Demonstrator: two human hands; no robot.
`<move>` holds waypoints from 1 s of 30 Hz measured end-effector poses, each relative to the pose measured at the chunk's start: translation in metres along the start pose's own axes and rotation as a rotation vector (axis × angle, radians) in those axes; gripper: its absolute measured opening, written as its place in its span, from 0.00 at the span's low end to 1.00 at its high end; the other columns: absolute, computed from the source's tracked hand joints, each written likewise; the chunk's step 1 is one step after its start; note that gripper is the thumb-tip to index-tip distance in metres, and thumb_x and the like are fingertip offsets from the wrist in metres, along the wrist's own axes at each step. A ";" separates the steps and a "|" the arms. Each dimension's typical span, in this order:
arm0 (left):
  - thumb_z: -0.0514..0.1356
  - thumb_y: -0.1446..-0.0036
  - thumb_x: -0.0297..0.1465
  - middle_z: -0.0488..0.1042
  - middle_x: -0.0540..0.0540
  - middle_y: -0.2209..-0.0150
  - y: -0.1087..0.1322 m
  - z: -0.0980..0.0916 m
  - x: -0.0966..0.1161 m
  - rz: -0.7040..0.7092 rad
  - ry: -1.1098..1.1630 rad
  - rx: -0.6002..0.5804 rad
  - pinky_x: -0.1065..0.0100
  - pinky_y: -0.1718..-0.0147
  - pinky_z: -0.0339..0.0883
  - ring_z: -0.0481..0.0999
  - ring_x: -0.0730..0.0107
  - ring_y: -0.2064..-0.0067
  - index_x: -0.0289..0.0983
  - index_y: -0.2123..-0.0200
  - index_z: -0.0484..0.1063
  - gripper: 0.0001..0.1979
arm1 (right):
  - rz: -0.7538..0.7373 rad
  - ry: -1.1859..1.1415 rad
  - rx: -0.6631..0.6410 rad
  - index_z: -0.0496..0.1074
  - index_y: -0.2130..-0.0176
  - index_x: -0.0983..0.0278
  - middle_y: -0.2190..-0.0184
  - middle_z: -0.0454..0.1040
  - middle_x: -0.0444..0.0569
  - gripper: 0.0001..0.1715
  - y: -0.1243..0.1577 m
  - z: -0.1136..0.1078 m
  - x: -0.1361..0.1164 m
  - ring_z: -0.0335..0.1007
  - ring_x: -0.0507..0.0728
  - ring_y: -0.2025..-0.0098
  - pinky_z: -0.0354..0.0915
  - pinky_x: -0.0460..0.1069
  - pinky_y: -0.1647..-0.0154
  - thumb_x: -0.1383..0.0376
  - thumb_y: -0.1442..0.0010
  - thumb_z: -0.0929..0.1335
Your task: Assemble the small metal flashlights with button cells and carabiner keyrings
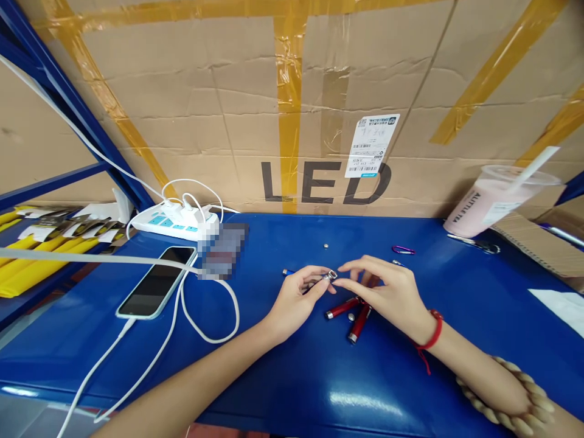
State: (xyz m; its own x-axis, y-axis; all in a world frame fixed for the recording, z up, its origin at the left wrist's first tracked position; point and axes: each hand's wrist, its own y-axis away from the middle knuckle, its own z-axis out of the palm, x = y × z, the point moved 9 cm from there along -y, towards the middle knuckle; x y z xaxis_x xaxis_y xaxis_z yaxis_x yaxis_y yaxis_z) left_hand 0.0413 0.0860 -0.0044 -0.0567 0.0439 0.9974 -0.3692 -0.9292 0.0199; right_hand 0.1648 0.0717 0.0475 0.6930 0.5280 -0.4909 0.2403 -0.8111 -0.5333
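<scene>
Bead bracelet [531, 381] nearest; left hand [292, 302] pinching silver-ended piece [331, 275]; right hand [393, 293] open just beside; handling seemingly midway, red tubes [360, 325] lying below.

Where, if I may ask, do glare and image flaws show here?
Head view: white glare streaks the blue tabletop, packing tape shines; head view: pixelated mosaic beside the power strip; head view: silvery piece in the left hand glints.
</scene>
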 end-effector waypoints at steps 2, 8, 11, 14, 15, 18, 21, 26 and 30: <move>0.58 0.45 0.33 0.73 0.48 0.72 0.000 0.000 0.000 -0.005 0.026 -0.003 0.72 0.73 0.58 0.67 0.75 0.73 0.32 0.60 0.70 0.12 | -0.030 0.008 0.013 0.76 0.63 0.61 0.71 0.74 0.46 0.15 0.000 -0.002 -0.002 0.64 0.47 0.80 0.63 0.44 0.78 0.53 0.44 0.68; 0.58 0.45 0.38 0.71 0.49 0.75 0.002 0.003 -0.001 -0.033 0.079 -0.035 0.71 0.77 0.49 0.57 0.78 0.77 0.31 0.59 0.72 0.17 | -0.135 0.117 0.061 0.75 0.60 0.61 0.66 0.75 0.46 0.13 0.001 -0.005 -0.008 0.67 0.47 0.79 0.65 0.43 0.77 0.57 0.41 0.67; 0.58 0.46 0.38 0.71 0.48 0.75 0.004 0.004 -0.002 -0.038 0.100 -0.043 0.71 0.77 0.47 0.56 0.78 0.77 0.30 0.58 0.73 0.18 | -0.260 0.141 0.048 0.73 0.57 0.61 0.63 0.76 0.47 0.11 0.004 -0.003 -0.017 0.73 0.49 0.71 0.67 0.42 0.73 0.62 0.39 0.66; 0.59 0.46 0.38 0.73 0.46 0.73 0.006 0.005 -0.003 -0.043 0.133 -0.048 0.71 0.78 0.47 0.56 0.78 0.77 0.31 0.56 0.74 0.18 | -0.367 0.184 0.034 0.71 0.53 0.61 0.61 0.76 0.47 0.13 0.007 -0.002 -0.026 0.74 0.50 0.65 0.68 0.42 0.69 0.66 0.38 0.65; 0.59 0.46 0.38 0.74 0.45 0.72 0.006 0.006 -0.003 -0.045 0.145 -0.046 0.71 0.78 0.47 0.55 0.78 0.77 0.31 0.56 0.75 0.18 | -0.389 0.195 0.037 0.70 0.52 0.61 0.60 0.76 0.47 0.13 0.007 -0.003 -0.028 0.74 0.49 0.65 0.68 0.42 0.69 0.66 0.38 0.65; 0.61 0.47 0.38 0.75 0.45 0.72 0.007 0.006 -0.002 -0.043 0.180 -0.047 0.71 0.77 0.47 0.55 0.78 0.77 0.32 0.56 0.75 0.19 | -0.418 0.189 0.046 0.70 0.53 0.61 0.61 0.76 0.48 0.13 0.006 -0.008 -0.031 0.74 0.50 0.65 0.68 0.42 0.69 0.65 0.38 0.65; 0.61 0.48 0.38 0.75 0.46 0.73 0.007 0.005 -0.001 -0.047 0.210 -0.032 0.71 0.77 0.47 0.56 0.78 0.77 0.33 0.56 0.76 0.19 | -0.415 0.152 0.038 0.72 0.56 0.60 0.62 0.76 0.48 0.10 0.005 -0.010 -0.031 0.74 0.49 0.66 0.68 0.42 0.69 0.65 0.38 0.65; 0.64 0.50 0.38 0.75 0.45 0.73 0.007 0.004 0.000 -0.078 0.214 -0.028 0.71 0.77 0.47 0.55 0.78 0.76 0.32 0.56 0.77 0.20 | -0.427 0.049 0.041 0.76 0.63 0.61 0.64 0.76 0.49 0.10 0.003 -0.014 -0.036 0.73 0.49 0.68 0.68 0.43 0.71 0.68 0.38 0.64; 0.64 0.51 0.43 0.76 0.43 0.71 0.008 0.008 -0.002 -0.111 0.241 -0.051 0.71 0.76 0.48 0.55 0.77 0.76 0.33 0.54 0.75 0.25 | -0.396 -0.117 0.065 0.76 0.68 0.61 0.69 0.75 0.49 0.10 -0.003 -0.021 -0.039 0.73 0.51 0.69 0.70 0.45 0.69 0.65 0.39 0.65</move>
State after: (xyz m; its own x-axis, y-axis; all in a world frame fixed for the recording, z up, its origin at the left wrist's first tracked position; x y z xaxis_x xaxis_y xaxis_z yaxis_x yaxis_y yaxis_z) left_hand 0.0453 0.0753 -0.0055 -0.2302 0.2368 0.9439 -0.4314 -0.8943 0.1191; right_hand 0.1519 0.0481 0.0824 0.4724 0.8243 -0.3121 0.4270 -0.5238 -0.7371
